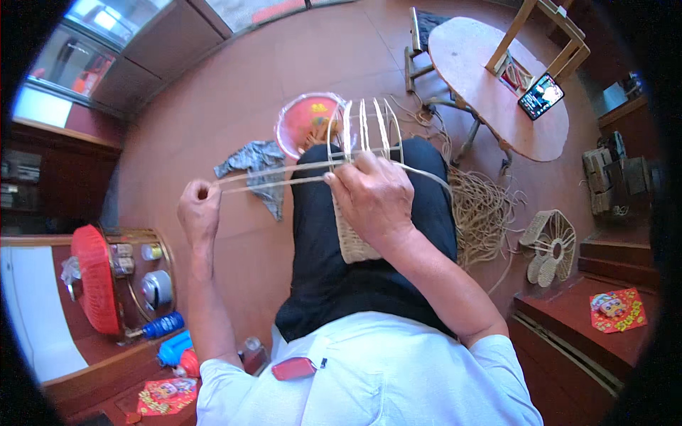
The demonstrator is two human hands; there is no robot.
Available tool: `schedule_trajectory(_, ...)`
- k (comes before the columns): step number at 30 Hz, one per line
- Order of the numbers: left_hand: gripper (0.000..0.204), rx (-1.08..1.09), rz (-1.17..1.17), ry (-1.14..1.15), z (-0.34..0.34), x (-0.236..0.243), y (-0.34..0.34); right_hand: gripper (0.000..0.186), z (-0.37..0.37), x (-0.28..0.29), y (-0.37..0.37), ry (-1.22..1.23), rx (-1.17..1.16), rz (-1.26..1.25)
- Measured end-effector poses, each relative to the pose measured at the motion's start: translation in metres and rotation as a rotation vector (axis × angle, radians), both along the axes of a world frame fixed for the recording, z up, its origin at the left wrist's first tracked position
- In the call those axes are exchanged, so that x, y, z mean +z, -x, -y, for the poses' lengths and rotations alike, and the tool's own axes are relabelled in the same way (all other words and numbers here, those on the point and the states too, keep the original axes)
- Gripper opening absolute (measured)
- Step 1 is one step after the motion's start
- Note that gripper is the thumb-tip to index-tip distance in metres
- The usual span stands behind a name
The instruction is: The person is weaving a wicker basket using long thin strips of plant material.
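Note:
A woven straw piece (352,245), narrow and flat like a sandal sole, lies on my lap between my thighs. Pale lengthwise cords (364,121) stretch away from its far end. My right hand (376,195) is closed over the far edge of the weave, thumb and fingers pressed together on the cords. Out to the left, my left hand (200,213) makes a fist around a straw cord (270,174). Two strands of this cord run taut between the hands. Another strand goes from the right hand over my right thigh, towards a loose heap of cord (479,213) on the floor.
Ahead stands a red basin (291,124), beside crumpled grey plastic (259,167). A round-topped table (462,64) at the far right carries a wooden frame and a phone (542,96). Finished-looking woven soles (547,273) lie at right. A red basket (96,280) is at left.

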State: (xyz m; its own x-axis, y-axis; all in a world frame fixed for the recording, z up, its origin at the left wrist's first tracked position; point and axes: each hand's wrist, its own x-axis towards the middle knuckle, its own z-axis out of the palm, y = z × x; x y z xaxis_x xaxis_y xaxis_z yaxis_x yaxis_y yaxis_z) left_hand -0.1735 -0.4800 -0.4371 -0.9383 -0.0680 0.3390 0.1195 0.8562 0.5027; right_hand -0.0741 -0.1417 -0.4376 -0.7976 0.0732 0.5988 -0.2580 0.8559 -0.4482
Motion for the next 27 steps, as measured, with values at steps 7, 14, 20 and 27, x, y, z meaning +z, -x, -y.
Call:
schedule_trajectory(7, 0.024, 0.186, 0.161, -0.256, 0.218, 0.006, 0.043, 0.021, 0.003, -0.005, -0.005, 0.039, -0.021, 0.037)
schedule_trajectory(14, 0.019, 0.404, 0.074, -0.291, 0.381, 0.062, 0.053, 0.018, 0.001, -0.001, -0.006, 0.032, -0.028, 0.087)
schedule_trajectory(20, 0.028, 0.715, -0.010, -0.217, 0.497, 0.147, -0.006, 0.016, 0.003, 0.001, 0.000, 0.095, 0.015, 0.053)
schedule_trajectory(27, 0.016, 0.113, 0.172, -0.239, 0.199, 0.035, 0.020, 0.015, 0.002, -0.005, 0.000, 0.063, -0.023, 0.088)
